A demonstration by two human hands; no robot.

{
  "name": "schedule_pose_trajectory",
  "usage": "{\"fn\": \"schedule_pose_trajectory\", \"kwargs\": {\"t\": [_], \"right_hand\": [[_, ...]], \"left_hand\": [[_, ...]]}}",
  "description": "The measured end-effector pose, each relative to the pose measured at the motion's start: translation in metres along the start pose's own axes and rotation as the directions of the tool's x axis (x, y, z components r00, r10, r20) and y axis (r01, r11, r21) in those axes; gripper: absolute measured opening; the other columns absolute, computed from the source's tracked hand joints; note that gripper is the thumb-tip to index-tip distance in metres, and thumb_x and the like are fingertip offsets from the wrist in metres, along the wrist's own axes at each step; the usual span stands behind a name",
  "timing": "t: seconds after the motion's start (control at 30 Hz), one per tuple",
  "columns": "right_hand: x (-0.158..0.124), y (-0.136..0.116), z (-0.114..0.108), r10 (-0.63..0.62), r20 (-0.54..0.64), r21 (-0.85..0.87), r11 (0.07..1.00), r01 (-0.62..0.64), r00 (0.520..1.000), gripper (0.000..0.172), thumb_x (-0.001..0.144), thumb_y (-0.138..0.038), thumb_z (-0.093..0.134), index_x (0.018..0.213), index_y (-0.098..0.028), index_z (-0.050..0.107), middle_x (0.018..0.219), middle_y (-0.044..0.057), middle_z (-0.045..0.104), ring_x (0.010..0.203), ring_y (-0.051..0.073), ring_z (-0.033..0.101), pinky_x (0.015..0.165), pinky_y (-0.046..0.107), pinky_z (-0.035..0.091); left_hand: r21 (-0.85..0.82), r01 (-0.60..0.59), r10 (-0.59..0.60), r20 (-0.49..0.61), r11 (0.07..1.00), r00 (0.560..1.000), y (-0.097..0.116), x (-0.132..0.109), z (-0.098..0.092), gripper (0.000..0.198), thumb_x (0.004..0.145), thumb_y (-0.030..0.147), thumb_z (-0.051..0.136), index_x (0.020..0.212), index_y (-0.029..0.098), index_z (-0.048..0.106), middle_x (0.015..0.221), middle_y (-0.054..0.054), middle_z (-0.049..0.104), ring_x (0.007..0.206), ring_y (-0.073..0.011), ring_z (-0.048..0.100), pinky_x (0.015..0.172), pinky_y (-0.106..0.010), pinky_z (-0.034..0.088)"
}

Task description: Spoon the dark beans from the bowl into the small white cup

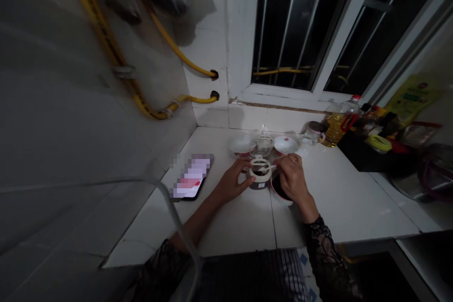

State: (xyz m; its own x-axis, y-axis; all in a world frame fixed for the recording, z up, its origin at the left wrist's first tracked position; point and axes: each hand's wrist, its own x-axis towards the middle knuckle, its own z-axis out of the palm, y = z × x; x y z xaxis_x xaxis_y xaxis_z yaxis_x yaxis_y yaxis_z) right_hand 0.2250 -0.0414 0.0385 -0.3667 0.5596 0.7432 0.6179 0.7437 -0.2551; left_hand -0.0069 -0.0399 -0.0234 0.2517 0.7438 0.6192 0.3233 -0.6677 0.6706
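Note:
A small seasoning jar (259, 182) with a white rim stands on the counter, and its clear lid (262, 145) is tipped back behind it. Around the jar's left side curl the fingers and thumb of my left hand (231, 181), steadying it. My right hand (293, 178) pinches a small white spoon (266, 169), whose end is over the jar's mouth. Dark contents show inside the jar; I cannot tell what they are. Partly hidden under my right hand is a bowl (282, 201) holding something dark. Two white bowls, one on the left (241, 144) and one on the right (286, 145), sit behind the jar.
A phone (193, 181) with a lit screen lies on the white tiled counter (230, 231) at left. A glass jar (313, 133), an oil bottle (333, 128) and a dark box (361, 153) of condiments stand back right. Yellow pipe (136, 94) runs along the left wall.

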Motion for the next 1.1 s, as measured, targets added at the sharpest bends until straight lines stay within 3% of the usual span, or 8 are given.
{"fn": "schedule_pose_trajectory", "kwargs": {"t": [0.1, 0.2, 0.27, 0.47, 0.67, 0.93, 1.1], "right_hand": [[-0.002, 0.003, -0.004, -0.092, -0.004, -0.058, 0.994, 0.092, 0.996, 0.029, 0.091, -0.009, 0.040, 0.093, -0.022, 0.066, 0.081, 0.004, 0.068, 0.080, 0.022, 0.058, 0.091, 0.041, 0.039], [-0.007, 0.018, -0.016, 0.017, -0.145, -0.041, 0.999, -0.023, 0.989, 0.025, 0.094, -0.014, 0.042, 0.093, -0.023, 0.065, 0.076, 0.002, 0.067, 0.075, 0.021, 0.058, 0.087, 0.041, 0.039], [-0.012, 0.031, -0.024, 0.098, -0.171, -0.029, 0.994, -0.104, 0.980, 0.023, 0.095, -0.016, 0.044, 0.090, -0.024, 0.065, 0.072, 0.001, 0.065, 0.074, 0.022, 0.057, 0.086, 0.041, 0.039], [-0.020, 0.045, -0.026, 0.201, 0.052, -0.125, 0.973, -0.193, 0.978, 0.024, 0.091, -0.014, 0.044, 0.088, -0.022, 0.066, 0.080, 0.004, 0.070, 0.079, 0.023, 0.059, 0.092, 0.042, 0.038], [-0.015, 0.035, -0.019, 0.257, 0.287, -0.067, 0.966, -0.248, 0.923, 0.026, 0.086, -0.011, 0.044, 0.084, -0.023, 0.068, 0.083, 0.005, 0.073, 0.086, 0.023, 0.062, 0.095, 0.040, 0.038], [-0.017, 0.041, -0.026, 0.480, 0.182, 0.034, 0.869, -0.494, 0.858, 0.024, 0.079, -0.025, 0.043, 0.073, -0.023, 0.066, 0.069, 0.003, 0.067, 0.078, 0.023, 0.060, 0.085, 0.035, 0.041], [-0.016, 0.040, -0.026, 0.551, 0.143, 0.105, 0.818, -0.566, 0.822, 0.022, 0.074, -0.030, 0.043, 0.068, -0.023, 0.063, 0.061, 0.001, 0.061, 0.070, 0.022, 0.057, 0.072, 0.032, 0.041]], "left_hand": [[0.000, 0.003, -0.003, 0.001, 1.000, 1.000, -0.001, 0.000, 0.000, 0.024, 0.089, 0.031, 0.066, 0.111, 0.023, 0.059, 0.127, -0.012, 0.062, 0.118, -0.0245, 0.063, 0.086, -0.035, 0.061], [-0.002, 0.009, -0.009, 0.001, 1.000, 1.000, -0.002, -0.001, 0.001, 0.025, 0.089, 0.031, 0.066, 0.111, 0.023, 0.059, 0.128, -0.012, 0.061, 0.120, -0.0252, 0.063, 0.085, -0.035, 0.061], [0.004, 0.009, -0.009, -0.002, 1.000, 1.000, -0.003, -0.001, 0.001, 0.024, 0.089, 0.031, 0.066, 0.111, 0.023, 0.059, 0.128, -0.012, 0.061, 0.119, -0.0252, 0.063, 0.085, -0.035, 0.060], [0.013, 0.009, -0.009, 0.001, 1.000, 1.000, -0.001, 0.000, 0.000, 0.023, 0.090, 0.033, 0.066, 0.110, 0.023, 0.059, 0.128, -0.012, 0.062, 0.119, -0.0252, 0.063, 0.084, -0.035, 0.061], [0.019, 0.004, -0.004, 0.001, 1.000, 1.000, 0.001, 0.000, -0.001, 0.024, 0.090, 0.033, 0.066, 0.111, 0.023, 0.059, 0.128, -0.012, 0.062, 0.118, -0.0247, 0.064, 0.083, -0.035, 0.062], [0.016, 0.006, -0.006, -0.002, 1.000, 1.000, 0.000, 0.000, 0.001, 0.024, 0.090, 0.033, 0.066, 0.111, 0.023, 0.059, 0.127, -0.012, 0.062, 0.120, -0.0255, 0.063, 0.084, -0.035, 0.061], [0.024, 0.011, -0.011, 0.007, 1.000, 1.000, 0.000, -0.001, 0.000, 0.024, 0.090, 0.033, 0.065, 0.111, 0.023, 0.058, 0.128, -0.012, 0.062, 0.121, -0.0253, 0.062, 0.084, -0.035, 0.061]]}}
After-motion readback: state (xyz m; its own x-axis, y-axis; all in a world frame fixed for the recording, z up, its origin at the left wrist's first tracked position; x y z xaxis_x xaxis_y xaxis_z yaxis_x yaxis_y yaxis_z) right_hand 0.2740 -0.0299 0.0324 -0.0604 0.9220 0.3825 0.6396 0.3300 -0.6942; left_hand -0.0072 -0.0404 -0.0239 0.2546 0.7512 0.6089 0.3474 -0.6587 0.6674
